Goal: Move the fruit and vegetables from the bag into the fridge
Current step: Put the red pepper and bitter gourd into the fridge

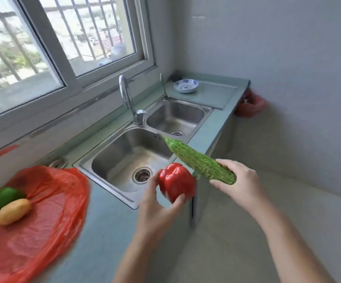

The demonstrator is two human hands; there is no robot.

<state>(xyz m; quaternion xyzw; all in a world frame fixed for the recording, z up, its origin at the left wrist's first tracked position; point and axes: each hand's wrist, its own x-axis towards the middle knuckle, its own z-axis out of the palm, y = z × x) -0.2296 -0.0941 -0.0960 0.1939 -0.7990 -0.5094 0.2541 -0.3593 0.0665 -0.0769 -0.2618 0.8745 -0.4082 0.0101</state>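
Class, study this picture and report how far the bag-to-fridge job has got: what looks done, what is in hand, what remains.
Done: nothing visibly stored; no fridge is in view. In hand: the left hand holds the red pepper, the right hand grips the bitter gourd. Left: the green pepper and potato lie on the red bag.

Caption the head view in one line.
Left hand holds a red pepper, right hand a gourd, by the sink; green pepper and potato lie on the bag.
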